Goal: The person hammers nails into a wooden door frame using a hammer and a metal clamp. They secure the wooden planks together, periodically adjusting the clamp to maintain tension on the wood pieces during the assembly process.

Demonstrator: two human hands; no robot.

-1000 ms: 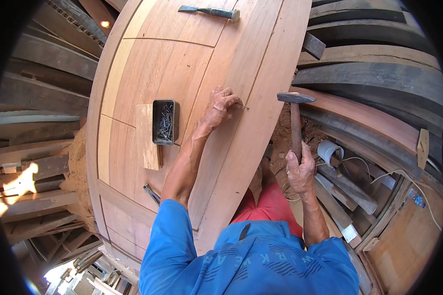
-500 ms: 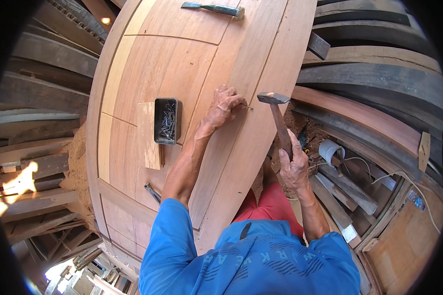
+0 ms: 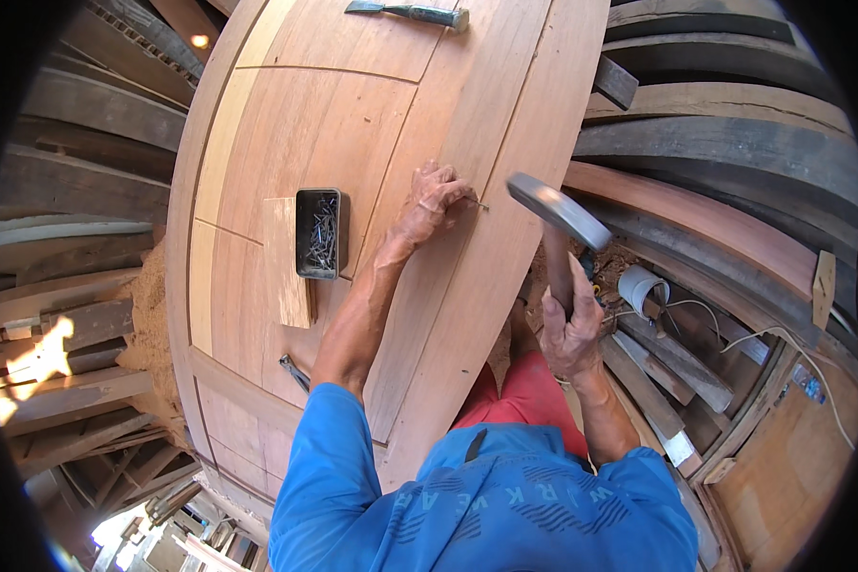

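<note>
A large panelled wooden door (image 3: 448,276) lies flat before me. My left hand (image 3: 436,198) rests on it, fingers pinched around a small nail (image 3: 483,206) close to a groove between boards. Raised at the door's right side, my right hand (image 3: 572,324) grips a hammer (image 3: 560,211) by its wooden handle, its metal head above and apart from the nail. Left of my left forearm stands a black tray (image 3: 304,250) of loose nails (image 3: 324,234), beside a short wood block (image 3: 288,276).
A chisel (image 3: 410,14) lies at the door's far end, and pliers (image 3: 294,370) near my left elbow. Stacked planks (image 3: 715,153) line the right side, with more lumber (image 3: 86,181) on the left. A white bucket (image 3: 639,286) and a cable (image 3: 782,334) are at the lower right.
The hammer has been lifted and tilted, its head now larger in view and turned. My left hand stays pinched on the nail at nearly the same spot.
</note>
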